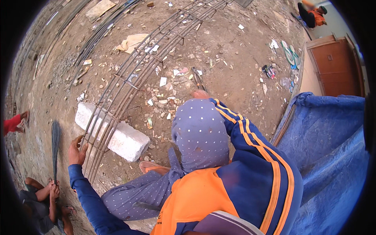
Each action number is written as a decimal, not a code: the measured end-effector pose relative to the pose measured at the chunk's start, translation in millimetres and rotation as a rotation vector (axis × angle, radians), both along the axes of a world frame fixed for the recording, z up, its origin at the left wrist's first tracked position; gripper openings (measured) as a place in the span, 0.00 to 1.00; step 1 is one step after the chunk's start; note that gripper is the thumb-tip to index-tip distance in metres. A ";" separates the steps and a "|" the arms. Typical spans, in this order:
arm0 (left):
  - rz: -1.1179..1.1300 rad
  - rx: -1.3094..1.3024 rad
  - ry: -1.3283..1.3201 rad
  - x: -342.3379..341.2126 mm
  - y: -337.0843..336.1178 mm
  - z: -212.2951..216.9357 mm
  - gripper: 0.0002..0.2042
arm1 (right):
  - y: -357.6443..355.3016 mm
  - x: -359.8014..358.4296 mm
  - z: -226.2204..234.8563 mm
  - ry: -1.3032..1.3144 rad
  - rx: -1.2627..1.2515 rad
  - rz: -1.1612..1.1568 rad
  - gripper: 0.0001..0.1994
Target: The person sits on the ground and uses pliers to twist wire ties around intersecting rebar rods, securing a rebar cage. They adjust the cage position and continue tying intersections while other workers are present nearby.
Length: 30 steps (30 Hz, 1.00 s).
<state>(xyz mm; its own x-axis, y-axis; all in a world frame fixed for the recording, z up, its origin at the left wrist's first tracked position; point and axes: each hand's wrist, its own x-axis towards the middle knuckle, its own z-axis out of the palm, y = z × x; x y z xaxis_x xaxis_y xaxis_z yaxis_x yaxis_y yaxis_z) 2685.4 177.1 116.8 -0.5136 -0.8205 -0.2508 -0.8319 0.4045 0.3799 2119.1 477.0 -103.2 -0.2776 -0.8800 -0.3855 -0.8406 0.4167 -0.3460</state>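
Note:
A long rebar cage (129,80), made of rusty bars tied with square stirrups, runs from the far middle down to my left side. Its near end rests on a white concrete block (129,143). My left hand (77,152) is at this end, thumb and fingers around an outer bar. Beyond my bent knee (201,129), in dotted grey-blue cloth, my right hand (200,94) is closed at the near end of dark, long-handled pincers (199,80). The knee partly hides that hand, so not all its fingers show.
Stone and tile chips (166,102) litter the dirt. A blue tarp (325,145) hangs at right, near green flip-flops (288,53). At lower left a person holds a stick broom (56,145). Loose bars (96,39) lie far left. Another person (313,16) is far right.

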 end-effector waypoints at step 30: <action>0.039 0.052 -0.319 -6.2 8.5 -7.7 0.27 | -39.6 74.8 55.2 -0.251 -0.109 -0.048 0.17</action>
<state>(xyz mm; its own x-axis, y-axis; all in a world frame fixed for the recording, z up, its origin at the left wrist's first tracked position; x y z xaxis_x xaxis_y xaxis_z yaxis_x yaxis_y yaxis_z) 2679.3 185.7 109.1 -0.3703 -0.8201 -0.4361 -0.9270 0.3566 0.1165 2193.9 437.4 -47.9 -0.2277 -0.9081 -0.3514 -0.7034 0.4030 -0.5855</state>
